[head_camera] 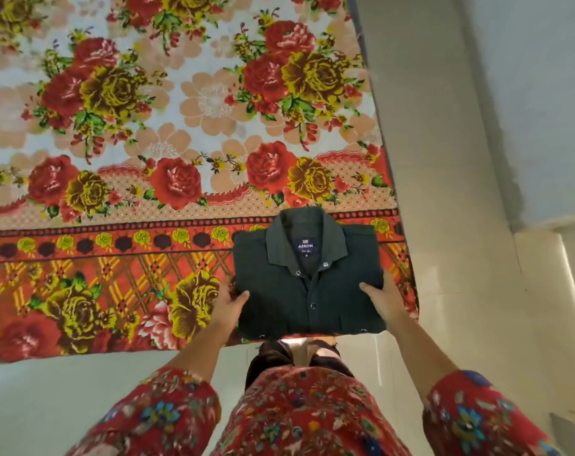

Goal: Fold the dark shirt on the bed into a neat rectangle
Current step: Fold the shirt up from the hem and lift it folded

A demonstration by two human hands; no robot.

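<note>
The dark green buttoned shirt (307, 291) is folded into a compact rectangle with the front side up. It is at the near right corner of the bed with the thick flowered cover (115, 159), and its lower edge reaches a little over the edge of the bed. The left hand (228, 306) grips the left side of the shirt, with the thumb on top and the other fingers hidden under the cloth. The right hand (383, 302) grips the right side in the same way. I cannot tell if the shirt rests on the cover or is lifted a little.

I judge that the folding itself is finished and that this is the last step: placing and squaring the packet. The next move calls for keeping both sides level, so the layers do not slide apart, then letting the thumbs go and smoothing the top.

The shirt cloth looks matte, soft and finely woven. The pointed collar (307, 238) is a bit lighter and smoother, and it frames a small dark label (305, 245) with white letters. Small round buttons run down the middle. The cover looks plush, with red and yellow roses and a lattice border.
</note>
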